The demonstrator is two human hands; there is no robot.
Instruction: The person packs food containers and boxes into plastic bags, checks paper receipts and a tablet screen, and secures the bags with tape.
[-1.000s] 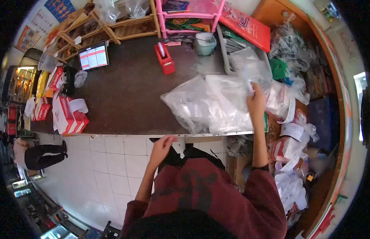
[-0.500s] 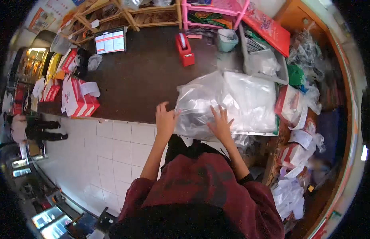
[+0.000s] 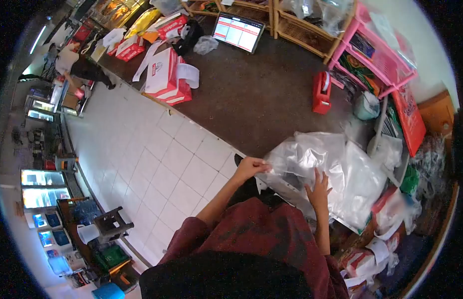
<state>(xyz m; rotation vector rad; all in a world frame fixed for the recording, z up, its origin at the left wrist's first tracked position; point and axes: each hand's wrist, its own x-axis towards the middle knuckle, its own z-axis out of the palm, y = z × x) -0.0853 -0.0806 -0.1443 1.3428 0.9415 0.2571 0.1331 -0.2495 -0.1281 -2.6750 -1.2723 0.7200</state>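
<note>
A clear plastic bag (image 3: 304,152) lies spread over the counter's front edge, partly overlapping a flat stack of clear plastic bags (image 3: 362,182) to its right. My left hand (image 3: 249,169) pinches the loose bag's left edge between thumb and fingers. On the bag's near part rests my right hand (image 3: 318,192), its fingers spread and holding nothing. Some of the bag's lower part hangs near my lap.
A red tape dispenser (image 3: 321,93) stands on the dark counter (image 3: 246,94). Further left are a tablet (image 3: 238,32) and red-and-white boxes (image 3: 164,74). A pink rack (image 3: 363,55) and a grey-green cup (image 3: 366,105) stand at the back right. Another person (image 3: 74,62) is far left.
The view has swung to the left. My left hand has gone from loosely curled beside the bag to pinching its edge. My right hand stays spread on the plastic.
</note>
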